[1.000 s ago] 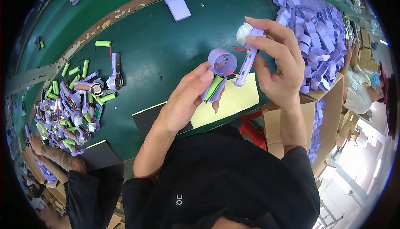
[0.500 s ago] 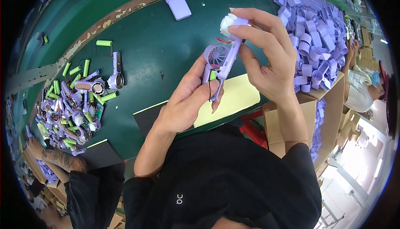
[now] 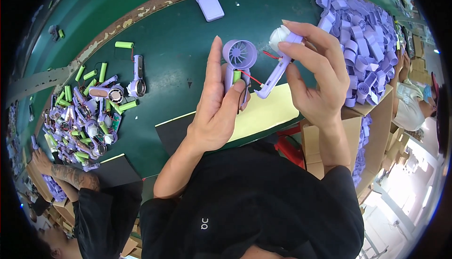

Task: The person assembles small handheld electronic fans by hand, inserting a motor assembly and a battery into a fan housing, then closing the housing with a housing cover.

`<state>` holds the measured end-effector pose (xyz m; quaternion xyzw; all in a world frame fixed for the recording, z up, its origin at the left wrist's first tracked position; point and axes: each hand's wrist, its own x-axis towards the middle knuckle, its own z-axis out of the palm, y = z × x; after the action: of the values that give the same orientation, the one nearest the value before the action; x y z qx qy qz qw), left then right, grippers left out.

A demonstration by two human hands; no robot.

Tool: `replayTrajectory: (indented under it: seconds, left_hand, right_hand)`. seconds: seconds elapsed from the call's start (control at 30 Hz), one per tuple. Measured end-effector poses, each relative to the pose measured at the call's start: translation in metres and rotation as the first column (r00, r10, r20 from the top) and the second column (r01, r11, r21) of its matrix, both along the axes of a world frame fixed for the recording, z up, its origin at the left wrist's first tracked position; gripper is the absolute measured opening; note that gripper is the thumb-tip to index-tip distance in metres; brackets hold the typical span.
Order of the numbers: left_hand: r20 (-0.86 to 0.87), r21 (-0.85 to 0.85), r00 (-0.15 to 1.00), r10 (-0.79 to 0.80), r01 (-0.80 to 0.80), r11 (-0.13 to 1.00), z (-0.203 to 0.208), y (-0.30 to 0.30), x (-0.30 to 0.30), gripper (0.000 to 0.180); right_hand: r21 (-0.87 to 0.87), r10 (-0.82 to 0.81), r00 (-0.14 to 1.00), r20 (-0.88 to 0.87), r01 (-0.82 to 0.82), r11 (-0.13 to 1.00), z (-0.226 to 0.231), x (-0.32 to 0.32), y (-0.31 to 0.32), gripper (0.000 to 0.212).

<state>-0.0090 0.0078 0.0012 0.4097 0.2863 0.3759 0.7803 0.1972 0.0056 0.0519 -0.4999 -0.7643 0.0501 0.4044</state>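
left hand [image 3: 212,115]: gripping shell [image 3: 239,64], green battery [image 3: 237,76] inside | right hand [image 3: 322,75]: pinching frame [image 3: 277,72] | carton [image 3: 377,129]: purple parts [image 3: 363,139]

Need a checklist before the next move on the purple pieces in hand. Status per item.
1. Left hand holding the purple shell: ok.
2. Green battery in the shell's handle: ok, though the thumb covers part of it.
3. Right hand gripping the purple frame with the white part: ok.
4. Frame seated in shell: not ok, they are apart.
5. Red wire firmly attached at both ends: cannot tell, too small.
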Motion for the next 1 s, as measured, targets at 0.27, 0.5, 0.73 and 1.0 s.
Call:
replayTrajectory:
  seconds: [0.27,0.5,0.73,1.0]
  left_hand:
    - [-0.032,0.03,0.996,0.078,-0.077,0.997,0.002,-0.004,0.006,0.076]
    - [-0.076,0.113,0.996,0.052,-0.043,0.993,-0.006,-0.007,0.006,0.069]
    - [-0.066,0.192,0.995,0.079,-0.065,0.979,-0.009,-0.008,0.009,0.065]
    - [-0.078,0.121,0.988,0.136,-0.126,0.985,-0.01,-0.007,0.011,0.058]
  right_hand:
    - [0.004,0.016,1.0,-0.017,-0.016,1.0,-0.003,0.003,0.0,0.047]
    - [-0.011,-0.003,0.999,-0.041,0.002,1.0,-0.006,0.001,0.001,0.048]
    - [-0.072,-0.02,1.0,-0.017,0.019,0.997,-0.004,0.0,-0.001,0.048]
    - [-0.265,-0.041,0.999,-0.019,0.035,0.964,-0.021,0.005,-0.015,0.049]
